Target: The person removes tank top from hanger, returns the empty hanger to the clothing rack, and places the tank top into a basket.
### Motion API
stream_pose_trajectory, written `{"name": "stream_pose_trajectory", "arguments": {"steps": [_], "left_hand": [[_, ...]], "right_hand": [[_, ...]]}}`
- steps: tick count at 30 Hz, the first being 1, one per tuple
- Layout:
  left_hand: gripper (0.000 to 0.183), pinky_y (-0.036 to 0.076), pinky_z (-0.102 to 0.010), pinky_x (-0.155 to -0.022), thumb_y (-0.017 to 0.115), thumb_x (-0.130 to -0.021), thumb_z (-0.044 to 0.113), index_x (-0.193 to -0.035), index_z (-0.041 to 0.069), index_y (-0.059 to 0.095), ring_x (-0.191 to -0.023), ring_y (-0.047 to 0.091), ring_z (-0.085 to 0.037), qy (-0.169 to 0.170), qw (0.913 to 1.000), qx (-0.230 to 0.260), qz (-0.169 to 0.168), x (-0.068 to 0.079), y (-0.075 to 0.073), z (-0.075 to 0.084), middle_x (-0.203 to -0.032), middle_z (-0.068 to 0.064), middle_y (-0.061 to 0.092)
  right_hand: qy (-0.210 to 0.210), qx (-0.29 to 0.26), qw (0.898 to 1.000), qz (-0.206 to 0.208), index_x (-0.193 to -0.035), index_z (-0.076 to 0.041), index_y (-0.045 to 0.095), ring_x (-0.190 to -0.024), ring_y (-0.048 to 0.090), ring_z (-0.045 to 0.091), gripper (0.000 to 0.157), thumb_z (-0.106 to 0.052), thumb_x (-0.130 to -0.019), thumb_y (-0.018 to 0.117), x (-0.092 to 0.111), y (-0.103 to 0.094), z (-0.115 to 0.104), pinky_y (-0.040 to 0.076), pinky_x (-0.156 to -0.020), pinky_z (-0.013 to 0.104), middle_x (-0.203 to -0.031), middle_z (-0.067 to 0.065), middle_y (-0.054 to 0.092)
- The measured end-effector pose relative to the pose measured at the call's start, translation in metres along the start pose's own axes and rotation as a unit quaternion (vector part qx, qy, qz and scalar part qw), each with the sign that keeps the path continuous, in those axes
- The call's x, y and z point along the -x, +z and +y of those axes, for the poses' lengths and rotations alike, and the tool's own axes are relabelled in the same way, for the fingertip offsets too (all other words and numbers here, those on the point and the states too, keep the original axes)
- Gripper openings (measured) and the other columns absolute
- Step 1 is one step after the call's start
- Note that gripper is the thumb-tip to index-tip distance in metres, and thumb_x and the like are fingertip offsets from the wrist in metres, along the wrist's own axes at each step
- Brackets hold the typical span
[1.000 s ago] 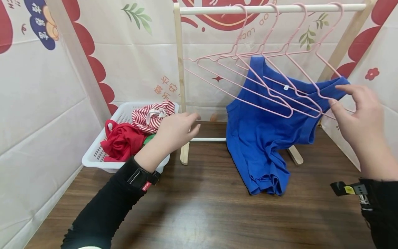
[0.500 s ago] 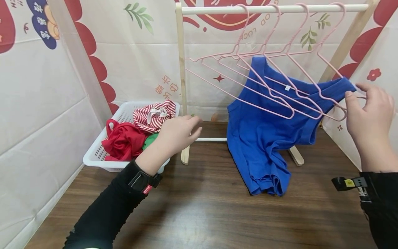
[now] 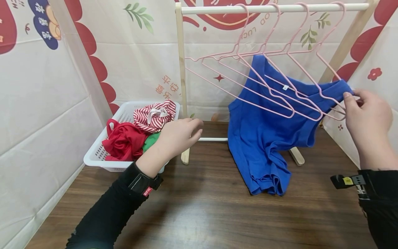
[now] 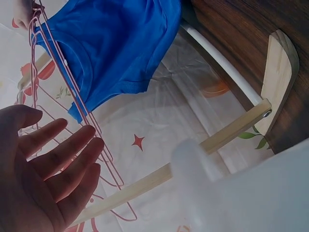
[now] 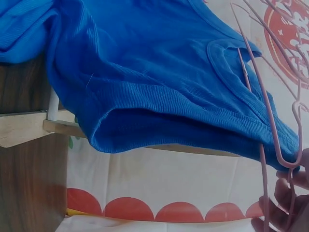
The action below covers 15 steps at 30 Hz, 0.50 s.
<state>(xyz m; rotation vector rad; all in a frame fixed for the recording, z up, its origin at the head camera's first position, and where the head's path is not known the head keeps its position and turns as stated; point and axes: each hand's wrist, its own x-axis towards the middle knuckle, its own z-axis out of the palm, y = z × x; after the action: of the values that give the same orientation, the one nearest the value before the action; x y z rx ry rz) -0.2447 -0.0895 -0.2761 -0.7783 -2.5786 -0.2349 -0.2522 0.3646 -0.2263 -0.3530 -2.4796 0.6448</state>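
Observation:
A blue tank top (image 3: 261, 128) hangs aslant from the rack, its right shoulder strap drawn out over the end of a pink hanger. My right hand (image 3: 370, 110) pinches that strap's end between thumb and fingers, close beside the hanger tips. In the right wrist view, the wide ribbed armhole of the tank top (image 5: 159, 106) faces the camera and the fingertips lie behind a hanger (image 5: 275, 140). My left hand (image 3: 178, 136) hovers at the right side of the basket with relaxed fingers, holding nothing. The left wrist view shows its fingers spread loosely near the hangers (image 4: 72, 82).
Several pink hangers (image 3: 273, 31) hang on the white rail (image 3: 211, 10) of a wooden rack. At the left, a white perforated basket (image 3: 93, 155) holds a red garment (image 3: 124, 141), a red-and-white striped garment (image 3: 143, 117) and something green (image 3: 150, 141). Printed cloth walls enclose the wooden table (image 3: 202, 214).
My right hand has shifted right along with the strap's end, then slightly back left, now gripping it more closely. My left hand has dipped slightly, staying beside the basket.

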Motion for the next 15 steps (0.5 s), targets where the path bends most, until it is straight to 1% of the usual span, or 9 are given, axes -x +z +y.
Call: {"name": "stream_pose_trajectory", "arguments": {"steps": [3, 6, 10, 13, 15], "left_hand": [[0.023, 0.047, -0.032, -0.053, 0.057, -0.097, 0.030, -0.114, 0.019, 0.068, -0.078, 0.066, -0.013, -0.003, 1.0000, 0.002, -0.002, 0.000, 0.001, 0.000, -0.094, 0.003, 0.070], [0.023, 0.047, -0.032, -0.053, 0.057, -0.097, 0.030, -0.114, 0.019, 0.068, -0.077, 0.065, -0.013, -0.005, 1.0000, 0.001, -0.001, 0.001, 0.003, -0.001, -0.094, 0.003, 0.070], [0.024, 0.047, -0.032, -0.054, 0.056, -0.097, 0.031, -0.115, 0.020, 0.068, -0.076, 0.065, -0.013, -0.008, 1.0000, 0.000, 0.001, 0.002, 0.004, -0.002, -0.094, 0.004, 0.070], [0.025, 0.047, -0.032, -0.053, 0.056, -0.097, 0.031, -0.115, 0.019, 0.067, -0.076, 0.065, -0.013, -0.011, 0.9999, 0.001, -0.002, 0.003, 0.005, -0.002, -0.095, 0.003, 0.070], [0.025, 0.047, -0.032, -0.053, 0.056, -0.097, 0.031, -0.116, 0.020, 0.067, -0.077, 0.065, -0.014, -0.014, 0.9999, 0.003, -0.004, 0.003, 0.006, -0.002, -0.095, 0.003, 0.070]], "right_hand": [[0.000, 0.003, 1.000, -0.005, -0.140, 0.007, 0.045, -0.091, 0.043, 0.042, 0.058, -0.038, -0.104, 0.032, 0.001, -0.001, 0.002, 0.035, -0.060, 0.039, -0.120, 0.033, 0.053], [0.001, 0.004, 1.000, -0.004, -0.139, 0.008, 0.046, -0.090, 0.046, 0.041, 0.058, -0.037, -0.104, 0.032, 0.002, -0.001, 0.004, 0.036, -0.055, 0.030, -0.118, 0.033, 0.054], [0.008, -0.001, 1.000, -0.005, -0.135, 0.010, 0.047, -0.091, 0.048, 0.042, 0.059, -0.037, -0.104, 0.032, 0.003, -0.001, 0.008, 0.032, -0.046, 0.018, -0.118, 0.033, 0.054], [0.008, -0.001, 1.000, -0.003, -0.132, 0.011, 0.048, -0.095, 0.048, 0.045, 0.058, -0.037, -0.103, 0.033, 0.004, -0.001, 0.011, 0.032, -0.046, 0.019, -0.120, 0.034, 0.053], [0.006, 0.001, 1.000, 0.000, -0.130, 0.012, 0.049, -0.096, 0.048, 0.045, 0.057, -0.036, -0.103, 0.034, 0.005, -0.001, 0.012, 0.032, -0.047, 0.020, -0.119, 0.034, 0.054]]}}
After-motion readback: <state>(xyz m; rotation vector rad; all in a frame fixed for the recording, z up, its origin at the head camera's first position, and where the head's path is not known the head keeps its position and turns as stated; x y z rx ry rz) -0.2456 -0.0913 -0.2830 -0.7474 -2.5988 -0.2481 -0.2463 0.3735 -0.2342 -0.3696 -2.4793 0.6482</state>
